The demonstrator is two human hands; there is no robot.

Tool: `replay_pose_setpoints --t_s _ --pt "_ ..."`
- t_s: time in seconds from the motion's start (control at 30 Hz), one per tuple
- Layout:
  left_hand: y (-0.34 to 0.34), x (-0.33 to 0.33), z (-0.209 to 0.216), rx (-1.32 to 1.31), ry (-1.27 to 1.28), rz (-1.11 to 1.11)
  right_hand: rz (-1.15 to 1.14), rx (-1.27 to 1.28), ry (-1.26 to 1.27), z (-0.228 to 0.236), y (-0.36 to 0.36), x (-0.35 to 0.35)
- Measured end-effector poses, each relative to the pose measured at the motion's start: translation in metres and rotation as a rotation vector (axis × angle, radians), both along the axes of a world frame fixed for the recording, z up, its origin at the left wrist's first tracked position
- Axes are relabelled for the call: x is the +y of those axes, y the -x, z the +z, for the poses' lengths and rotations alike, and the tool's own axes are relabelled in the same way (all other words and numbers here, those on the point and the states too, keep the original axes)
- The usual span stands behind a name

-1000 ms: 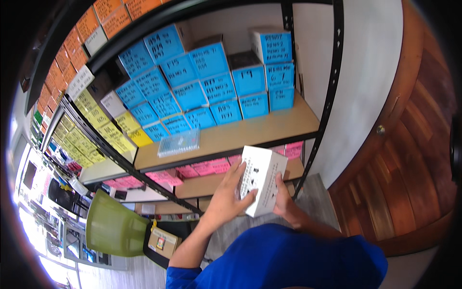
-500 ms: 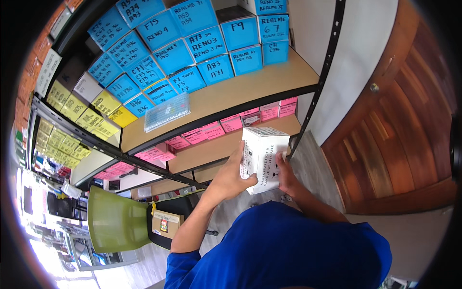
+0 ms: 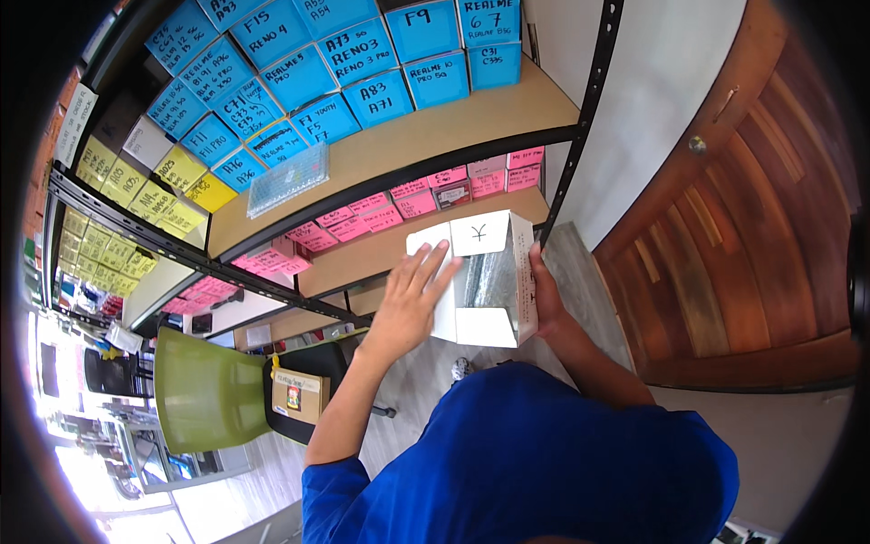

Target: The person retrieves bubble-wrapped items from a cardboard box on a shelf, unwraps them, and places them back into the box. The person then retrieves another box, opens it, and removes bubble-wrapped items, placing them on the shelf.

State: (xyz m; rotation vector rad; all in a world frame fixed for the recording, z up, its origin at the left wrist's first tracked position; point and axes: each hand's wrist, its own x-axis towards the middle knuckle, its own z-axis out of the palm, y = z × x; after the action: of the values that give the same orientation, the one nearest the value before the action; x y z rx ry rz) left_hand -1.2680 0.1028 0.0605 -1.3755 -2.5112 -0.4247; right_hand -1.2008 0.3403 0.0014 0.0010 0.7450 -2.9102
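Observation:
A white cardboard box [image 3: 527,272] with dark print is in front of me, its top opened and flaps folded outward. Inside shows a greyish, shiny stack of what looks like clear plastic-wrapped pieces [image 3: 489,281]. My right hand [image 3: 546,295] grips the box along its right side, fingers partly hidden behind it. On the left, my left hand [image 3: 417,295] lies across the spread left flap [image 3: 444,313], fingers stretched out and a little apart. The far flap [image 3: 480,233] bears a handwritten mark, and the near flap [image 3: 487,325] hangs toward me.
Blue boxes [image 3: 362,54] fill the upper shelf [image 3: 399,131], with a clear plastic packet [image 3: 290,179] at its edge. Pink boxes [image 3: 372,216] line the shelf below; yellow boxes [image 3: 104,249] sit left. A green chair [image 3: 208,390] stands lower left, a wooden door [image 3: 734,263] right.
The closed box has been opened and tipped so its inside faces up. My left hand has moved from the box's side onto the unfolded flap; my right hand stays on the right side.

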Motion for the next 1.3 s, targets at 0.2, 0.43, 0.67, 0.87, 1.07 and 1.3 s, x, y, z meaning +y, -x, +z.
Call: replay_pose_setpoints --t_s 0.2,0.43,0.67,0.87,1.07,1.3 --pt "-0.041 0.042 0.02 -0.347 -0.363 -0.233 0.018 -0.015 0.103 -0.026 -0.017 0.057" --pt "-0.085 0.124 0.037 -0.515 -0.103 0.374 -0.005 -0.11 -0.01 -0.038 -0.043 0.105" --pt "-0.082 0.146 0.013 -0.718 -0.266 0.235 -0.151 0.13 -0.622 -0.029 -0.061 0.114" --pt "-0.07 0.124 -0.022 -0.93 -0.587 0.041 -0.095 0.442 -0.89 0.033 -0.042 0.091" --pt "-0.084 0.06 -0.032 -0.868 -0.593 0.132 0.055 0.427 -0.878 0.047 -0.025 0.061" --pt "-0.09 -0.046 -0.015 -0.913 -1.348 0.406 -0.182 0.41 -0.909 0.069 0.023 0.045"
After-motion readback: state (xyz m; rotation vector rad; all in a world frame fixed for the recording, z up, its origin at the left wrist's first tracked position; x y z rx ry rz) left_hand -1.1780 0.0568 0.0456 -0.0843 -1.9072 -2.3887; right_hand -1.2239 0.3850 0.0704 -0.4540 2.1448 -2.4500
